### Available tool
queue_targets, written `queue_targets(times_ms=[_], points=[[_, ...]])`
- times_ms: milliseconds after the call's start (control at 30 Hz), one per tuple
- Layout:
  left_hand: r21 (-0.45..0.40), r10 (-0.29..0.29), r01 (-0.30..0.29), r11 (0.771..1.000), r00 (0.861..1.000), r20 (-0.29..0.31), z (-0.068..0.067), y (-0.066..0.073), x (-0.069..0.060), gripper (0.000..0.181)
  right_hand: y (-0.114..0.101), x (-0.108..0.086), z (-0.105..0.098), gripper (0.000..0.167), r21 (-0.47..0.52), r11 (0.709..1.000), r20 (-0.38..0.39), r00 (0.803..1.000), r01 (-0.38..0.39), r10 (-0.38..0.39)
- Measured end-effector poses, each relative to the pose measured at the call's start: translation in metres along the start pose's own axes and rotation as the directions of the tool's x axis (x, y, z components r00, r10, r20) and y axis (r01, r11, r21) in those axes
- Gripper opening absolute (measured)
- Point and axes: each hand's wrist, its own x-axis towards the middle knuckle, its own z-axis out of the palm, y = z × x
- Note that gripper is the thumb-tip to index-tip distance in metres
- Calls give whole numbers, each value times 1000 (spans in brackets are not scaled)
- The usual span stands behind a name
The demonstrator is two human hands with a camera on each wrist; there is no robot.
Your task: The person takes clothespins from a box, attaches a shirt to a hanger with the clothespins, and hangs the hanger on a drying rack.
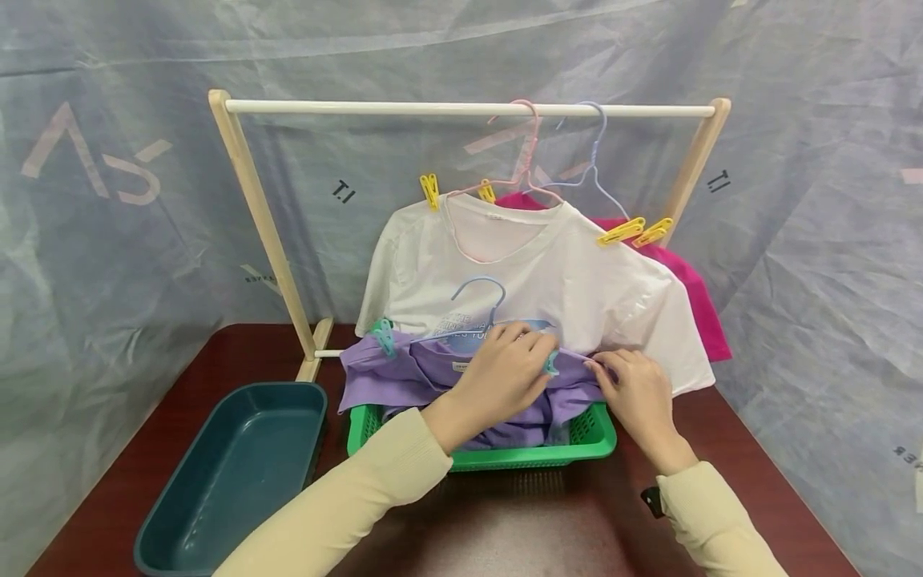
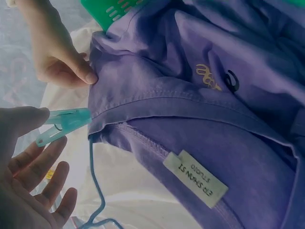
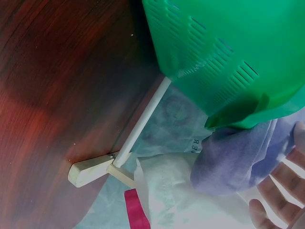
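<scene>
A purple shirt [image 1: 382,373] with a blue wire hanger [image 1: 479,280] at its neckline lies over the green basket [image 1: 497,458]. Between the thumb and fingers of my left hand [image 1: 497,377] is a teal clothespin [image 2: 66,121], its tip at the shirt's shoulder edge by the hanger. Whether it bites the cloth I cannot tell. My right hand [image 1: 638,397] pinches the same shoulder farther out, as the left wrist view shows. On the opposite shoulder sits another teal clothespin [image 1: 384,336]. The neck label [image 2: 195,179] faces up.
A white T-shirt [image 1: 411,256] on a pink hanger [image 1: 532,148] and a magenta garment [image 1: 695,300] hang from the rack's rail [image 1: 360,107], with several yellow clothespins [image 1: 622,231] on them. A dark teal tray [image 1: 151,513] stands left on the brown table [image 1: 497,529].
</scene>
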Motion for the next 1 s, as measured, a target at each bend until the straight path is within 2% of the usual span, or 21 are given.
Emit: queue_targets(times_ms=[267, 600, 700, 1000], points=[[31, 14, -12, 999, 999, -39, 10, 1, 16, 30, -1, 0, -1, 13, -2, 1000, -14, 1000, 13, -13], [56, 59, -51, 997, 987, -152, 17, 3, 30, 21, 0, 0, -1, 12, -4, 1000, -3, 1000, -14, 14], [59, 59, -50, 997, 987, -149, 17, 5, 33, 23, 0, 0, -1, 12, 0, 1000, -2, 1000, -16, 16], [95, 44, -36, 995, 995, -88, 20, 7, 39, 22, 0, 0, 0, 12, 6, 1000, 1, 1000, -11, 11]])
